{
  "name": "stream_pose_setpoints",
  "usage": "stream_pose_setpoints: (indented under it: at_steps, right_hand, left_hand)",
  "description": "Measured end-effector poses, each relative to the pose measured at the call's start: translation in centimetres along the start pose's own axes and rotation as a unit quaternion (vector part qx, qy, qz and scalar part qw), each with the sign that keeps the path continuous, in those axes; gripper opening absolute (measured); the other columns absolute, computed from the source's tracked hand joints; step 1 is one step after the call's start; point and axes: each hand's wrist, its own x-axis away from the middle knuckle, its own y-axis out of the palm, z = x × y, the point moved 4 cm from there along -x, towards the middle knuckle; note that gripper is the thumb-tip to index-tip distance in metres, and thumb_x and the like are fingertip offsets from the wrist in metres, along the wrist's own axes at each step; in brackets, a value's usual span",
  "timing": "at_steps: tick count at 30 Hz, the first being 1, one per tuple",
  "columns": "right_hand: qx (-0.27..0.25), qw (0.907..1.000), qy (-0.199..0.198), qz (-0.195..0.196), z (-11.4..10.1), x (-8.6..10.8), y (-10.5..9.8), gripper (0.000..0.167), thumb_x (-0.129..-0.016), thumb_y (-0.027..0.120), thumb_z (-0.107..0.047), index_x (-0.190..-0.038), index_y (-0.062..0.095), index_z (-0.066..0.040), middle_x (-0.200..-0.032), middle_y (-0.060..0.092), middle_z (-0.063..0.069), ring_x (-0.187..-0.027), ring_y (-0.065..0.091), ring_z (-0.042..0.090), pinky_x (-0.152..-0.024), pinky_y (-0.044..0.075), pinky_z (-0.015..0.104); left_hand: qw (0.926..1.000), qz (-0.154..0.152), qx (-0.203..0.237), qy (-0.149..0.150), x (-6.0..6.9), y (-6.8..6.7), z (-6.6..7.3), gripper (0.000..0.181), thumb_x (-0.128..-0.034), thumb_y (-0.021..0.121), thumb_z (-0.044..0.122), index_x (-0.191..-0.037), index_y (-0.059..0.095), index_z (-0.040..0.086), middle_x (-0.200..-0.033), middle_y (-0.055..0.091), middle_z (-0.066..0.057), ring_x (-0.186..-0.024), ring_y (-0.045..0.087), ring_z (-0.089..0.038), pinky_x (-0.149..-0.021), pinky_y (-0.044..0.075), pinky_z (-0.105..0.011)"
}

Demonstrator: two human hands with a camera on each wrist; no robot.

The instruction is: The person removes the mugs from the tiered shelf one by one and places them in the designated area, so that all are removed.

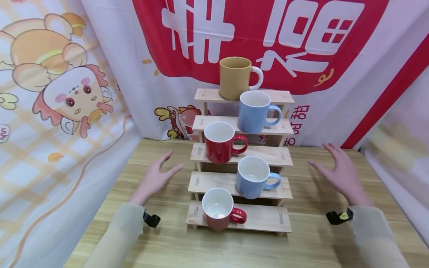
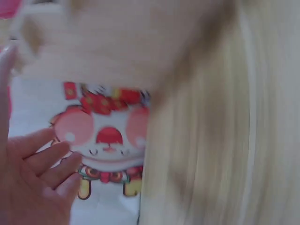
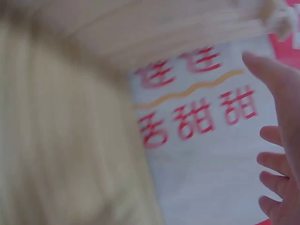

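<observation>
A stepped wooden rack (image 1: 263,217) stands between my two hands, with one mug on each tier. From the bottom up sit a red mug with a white inside (image 1: 218,214), a light blue mug (image 1: 252,182), a second red mug (image 1: 218,147), another light blue mug (image 1: 253,115) and a tan mug with a white handle (image 1: 234,78). Every handle points right. My left hand (image 1: 155,176) hovers left of the rack, thumb and fingers spread, holding nothing. On the other side, my right hand (image 1: 342,173) is likewise spread, apart from the rack.
The wood-grain table (image 1: 161,238) carries the rack. Behind it hangs a white cloth with a red printed panel (image 1: 248,29). A cartoon-printed cloth (image 1: 50,123) walls off the left side, and pale cloth (image 1: 399,149) the right.
</observation>
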Motion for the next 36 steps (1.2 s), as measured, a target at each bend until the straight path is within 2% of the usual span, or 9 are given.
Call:
stream_pose_setpoints:
  at_steps: [4, 7, 10, 12, 14, 16, 22, 30, 36]
  right_hand:
    - [-0.106, 0.9913, 0.062, 0.047, -1.8, -0.2, -1.9, 0.074, -0.095, 0.068, -0.051, -0.153, 0.047, -0.011, -0.156, 0.041, 0.019, -0.142, 0.035, 0.044, -0.114, 0.026, 0.066]
    - [-0.136, 0.9841, 0.089, 0.071, -3.1, -0.4, -3.2, 0.065, -0.095, 0.067, -0.053, -0.147, 0.057, -0.016, -0.15, 0.051, 0.013, -0.139, 0.042, 0.037, -0.114, 0.031, 0.06]
    - [-0.145, 0.9819, 0.092, 0.08, -4.7, -0.6, -4.2, 0.057, -0.095, 0.066, -0.054, -0.142, 0.062, -0.022, -0.146, 0.056, 0.008, -0.135, 0.046, 0.027, -0.111, 0.038, 0.051]
    - [-0.146, 0.982, 0.087, 0.082, -5.8, -0.7, -4.7, 0.054, -0.095, 0.065, -0.054, -0.141, 0.064, -0.025, -0.145, 0.058, 0.004, -0.135, 0.047, 0.023, -0.11, 0.041, 0.049]
    - [-0.15, 0.9821, 0.081, 0.08, -7.1, -0.9, -5.1, 0.053, -0.095, 0.065, -0.055, -0.141, 0.063, -0.028, -0.145, 0.058, 0.001, -0.137, 0.046, 0.02, -0.111, 0.04, 0.05]
    - [-0.162, 0.9816, 0.068, 0.076, -8.5, -1.2, -5.4, 0.052, -0.095, 0.066, -0.054, -0.141, 0.063, -0.03, -0.146, 0.057, -0.001, -0.14, 0.044, 0.02, -0.114, 0.035, 0.056]
    - [-0.182, 0.9803, 0.01, 0.076, -11.9, -2.0, -5.3, 0.044, -0.097, 0.068, -0.046, -0.138, 0.065, -0.032, -0.146, 0.057, -0.002, -0.138, 0.045, 0.019, -0.115, 0.032, 0.059]
    - [-0.186, 0.9768, -0.052, 0.092, -14.7, -3.6, -5.8, 0.041, -0.096, 0.072, -0.04, -0.135, 0.068, -0.028, -0.136, 0.065, -0.002, -0.131, 0.052, 0.015, -0.112, 0.04, 0.039]
    - [-0.198, 0.9765, -0.04, 0.076, -16.3, -5.8, -6.4, 0.045, -0.095, 0.072, -0.045, -0.137, 0.067, -0.029, -0.135, 0.065, -0.004, -0.128, 0.055, 0.016, -0.105, 0.048, 0.033]
  left_hand:
    - [0.9916, -0.011, 0.127, -0.018, 1.6, 0.6, 0.6, 0.076, -0.0933, 0.073, 0.045, -0.151, 0.045, 0.004, -0.152, 0.047, -0.017, -0.138, 0.044, -0.039, -0.116, 0.032, -0.051]
    - [0.9825, -0.017, 0.18, -0.044, 2.6, 1.6, 0.9, 0.066, -0.0929, 0.076, 0.036, -0.145, 0.052, 0.003, -0.143, 0.056, -0.016, -0.13, 0.054, -0.033, -0.111, 0.041, -0.044]
    - [0.9736, -0.017, 0.214, -0.077, 3.4, 2.8, 1.3, 0.062, -0.0911, 0.078, 0.034, -0.141, 0.056, 0.004, -0.135, 0.062, -0.014, -0.122, 0.06, -0.029, -0.106, 0.047, -0.038]
    - [0.9703, -0.021, 0.225, -0.087, 3.8, 3.5, 1.7, 0.062, -0.091, 0.078, 0.034, -0.14, 0.057, 0.003, -0.133, 0.063, -0.015, -0.121, 0.061, -0.028, -0.105, 0.048, -0.037]
    - [0.9709, -0.024, 0.22, -0.092, 3.9, 4.2, 2.0, 0.06, -0.0916, 0.078, 0.036, -0.138, 0.059, 0.003, -0.132, 0.065, -0.013, -0.12, 0.061, -0.028, -0.104, 0.049, -0.038]
    - [0.9732, -0.027, 0.21, -0.09, 3.9, 4.7, 2.3, 0.058, -0.0929, 0.076, 0.036, -0.137, 0.061, 0.002, -0.131, 0.065, -0.014, -0.119, 0.061, -0.028, -0.104, 0.049, -0.04]
    - [0.9743, -0.023, 0.203, -0.096, 3.9, 5.3, 2.9, 0.061, -0.0902, 0.079, 0.036, -0.136, 0.061, 0.001, -0.131, 0.065, -0.014, -0.119, 0.061, -0.029, -0.105, 0.048, -0.044]
    - [0.9644, -0.007, 0.243, -0.105, 4.0, 5.9, 3.2, 0.065, -0.0848, 0.085, 0.025, -0.137, 0.058, -0.002, -0.129, 0.065, -0.018, -0.118, 0.062, -0.031, -0.102, 0.051, -0.038]
    - [0.9615, -0.001, 0.255, -0.102, 4.1, 6.1, 3.1, 0.065, -0.0846, 0.086, 0.023, -0.138, 0.057, -0.002, -0.132, 0.062, -0.019, -0.123, 0.059, -0.033, -0.104, 0.048, -0.035]
